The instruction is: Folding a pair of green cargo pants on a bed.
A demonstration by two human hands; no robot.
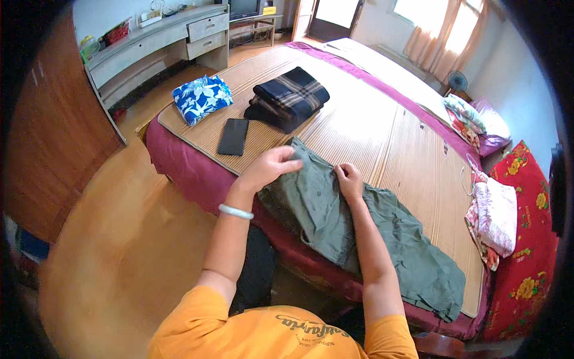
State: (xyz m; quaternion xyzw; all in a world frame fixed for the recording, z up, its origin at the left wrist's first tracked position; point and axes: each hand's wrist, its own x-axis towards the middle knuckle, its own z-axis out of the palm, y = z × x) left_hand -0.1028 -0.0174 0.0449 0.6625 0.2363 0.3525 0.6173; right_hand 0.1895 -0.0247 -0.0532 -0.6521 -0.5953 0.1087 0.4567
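Note:
A grey-green cloth garment [327,224], apparently trousers, lies lengthwise along the near edge of the bed, part of it hanging over the side. My right hand [350,179] pinches its upper edge near the middle, thumb against the fingers. Over the garment's left end is my left hand [273,167], slightly blurred, its thumb and fingers apart with no cloth visibly gripped. A pale bangle [236,211] circles the left wrist. Beyond that hand lie a black smartphone [233,137], a folded dark plaid cloth [291,96] and a folded blue-and-white floral cloth [202,98].
A ribbed mat [376,130] covers the bed over a magenta sheet [179,157]. Folded pink floral cloth [495,215] and pillows [466,114] lie to the right. A wooden cabinet [49,134] and a desk [143,49] stand left, a fan [457,80] at back right.

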